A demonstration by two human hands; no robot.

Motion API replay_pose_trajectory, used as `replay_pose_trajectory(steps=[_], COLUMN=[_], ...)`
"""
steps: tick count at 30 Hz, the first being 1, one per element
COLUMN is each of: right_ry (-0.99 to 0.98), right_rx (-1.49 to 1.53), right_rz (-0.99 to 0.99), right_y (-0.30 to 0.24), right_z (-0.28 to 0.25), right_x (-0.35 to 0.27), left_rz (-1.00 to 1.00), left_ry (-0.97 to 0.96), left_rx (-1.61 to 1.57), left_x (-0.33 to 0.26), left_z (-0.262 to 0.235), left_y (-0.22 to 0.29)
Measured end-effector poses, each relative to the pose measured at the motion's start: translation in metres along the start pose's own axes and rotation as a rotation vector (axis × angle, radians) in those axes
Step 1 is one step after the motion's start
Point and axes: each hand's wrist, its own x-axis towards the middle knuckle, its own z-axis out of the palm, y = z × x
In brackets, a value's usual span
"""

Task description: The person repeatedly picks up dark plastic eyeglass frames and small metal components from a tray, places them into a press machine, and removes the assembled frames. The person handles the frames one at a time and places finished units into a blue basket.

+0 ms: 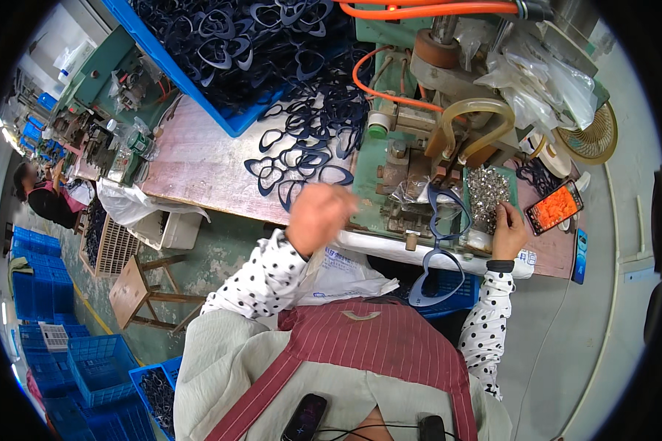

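Observation:
My left hand [318, 220] is blurred by motion over the table's front edge, beside loose dark blue glasses frames [294, 158]. Whether its fingers hold anything is not clear. My right hand [510, 234] has thumb and fingertips pinched together at the edge of a heap of small silvery metal parts [488, 192] on a green tray; what is between the fingertips is hidden. One blue glasses frame [440, 283] sits with one end at the bench machine [401, 165], and its other rim hangs over the front edge, near my right hand, touched by neither hand.
A blue crate [228, 121] heaped with dark frames stands at the back left. Right of the metal parts lie a lit phone [554, 208] and a blue phone-like object [580, 256]. Left below are a wooden stool [136, 294] and stacked blue crates [99, 364]; a person [48, 195] sits farther off.

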Motion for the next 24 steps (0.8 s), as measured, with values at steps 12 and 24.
replay_pose_trajectory(steps=[12,24], right_ry=[0.04,-0.093], right_rx=[-0.061,0.319], right_rz=[-0.059,-0.046], right_y=[0.0,-0.095], right_z=[0.002,0.002], right_x=[-0.002,0.007], left_rz=[-0.634,0.01], left_ry=[-0.027,0.178], left_rx=[0.417,0.155], left_x=[-0.048,0.056], left_z=[0.019,-0.001], left_y=[-0.088,0.045])
